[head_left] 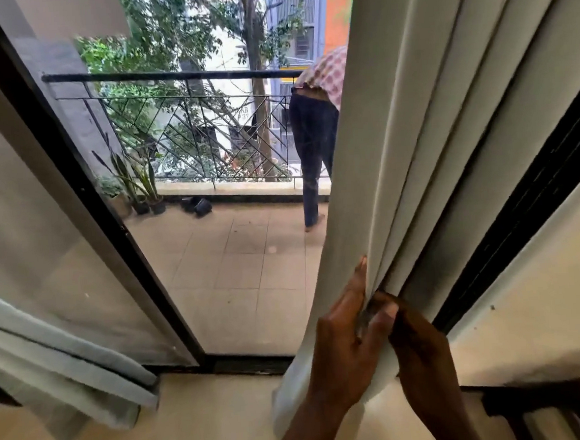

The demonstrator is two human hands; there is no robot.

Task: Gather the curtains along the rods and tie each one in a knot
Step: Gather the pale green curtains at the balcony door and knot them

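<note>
Findings: curtain (396, 143) hangs right of glass door (216, 259), bunched in pleats. My left hand (345, 339) pinches leading edge low down, thumb over fold. My right hand (419, 344) curls round pleats just beside it. Both clamped on cloth.

Judgement: fabric soft, thick, fairly heavy, not slippery. I advise gripping whole bundle higher up for knot.

Second curtain (68, 355) lower left, no knot seen.

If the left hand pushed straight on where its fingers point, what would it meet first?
The curtain itself: the left hand holds its leading fold, fingers pointing up along it. Depth beyond is unclear.
</note>
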